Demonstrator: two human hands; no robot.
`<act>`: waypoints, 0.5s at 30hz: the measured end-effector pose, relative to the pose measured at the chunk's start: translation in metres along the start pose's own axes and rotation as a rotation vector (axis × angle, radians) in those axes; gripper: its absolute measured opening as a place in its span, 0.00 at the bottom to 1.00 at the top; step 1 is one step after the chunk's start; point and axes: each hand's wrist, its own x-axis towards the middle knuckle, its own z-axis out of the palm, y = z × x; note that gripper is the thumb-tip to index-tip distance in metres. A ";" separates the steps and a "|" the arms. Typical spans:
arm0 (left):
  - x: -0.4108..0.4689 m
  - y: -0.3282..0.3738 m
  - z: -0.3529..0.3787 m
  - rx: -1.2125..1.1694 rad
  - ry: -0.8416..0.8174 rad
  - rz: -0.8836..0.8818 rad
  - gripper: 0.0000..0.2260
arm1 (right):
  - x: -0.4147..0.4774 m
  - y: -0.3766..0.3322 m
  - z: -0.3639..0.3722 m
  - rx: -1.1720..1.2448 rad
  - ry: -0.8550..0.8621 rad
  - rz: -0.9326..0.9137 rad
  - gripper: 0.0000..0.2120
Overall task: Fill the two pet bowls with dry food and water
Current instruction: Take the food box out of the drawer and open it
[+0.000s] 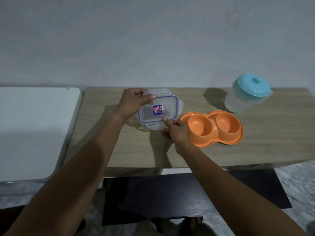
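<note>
A clear plastic food container (166,109) with a snap-lock lid and a blue label stands on the wooden table (129,150). My left hand (134,101) grips its far left corner, thumb on the lid flap. My right hand (177,132) touches its near right edge with fingers spread along the near flap. An orange double pet bowl (214,127) lies just right of the container, both cups empty. A translucent pitcher with a turquoise lid (248,92) stands at the back right. What is inside the container cannot be made out.
A white surface (34,130) adjoins the table on the left. A grey wall rises directly behind the table. A dark mat (187,198) lies on the floor below the table's near edge.
</note>
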 end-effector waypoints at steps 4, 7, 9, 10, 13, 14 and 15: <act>-0.055 -0.002 -0.020 0.148 -0.108 0.080 0.09 | -0.005 -0.003 -0.026 0.122 -0.124 0.153 0.04; -0.091 -0.015 -0.027 0.273 -0.164 0.058 0.10 | -0.009 -0.004 -0.039 0.179 -0.131 0.274 0.13; -0.108 -0.027 -0.025 0.358 -0.214 0.011 0.10 | -0.011 -0.002 -0.040 0.044 -0.125 0.245 0.14; -0.116 -0.034 -0.023 0.401 -0.231 -0.013 0.09 | -0.014 0.000 -0.039 -0.110 -0.112 0.179 0.11; -0.133 -0.051 -0.014 0.594 -0.245 -0.037 0.08 | -0.016 0.010 -0.038 -0.743 -0.111 -0.133 0.08; -0.135 -0.057 -0.011 0.686 -0.252 -0.016 0.08 | -0.015 0.015 -0.037 -0.913 -0.118 -0.227 0.13; -0.137 -0.061 -0.008 0.772 -0.271 0.006 0.09 | -0.014 0.019 -0.037 -1.034 -0.119 -0.295 0.17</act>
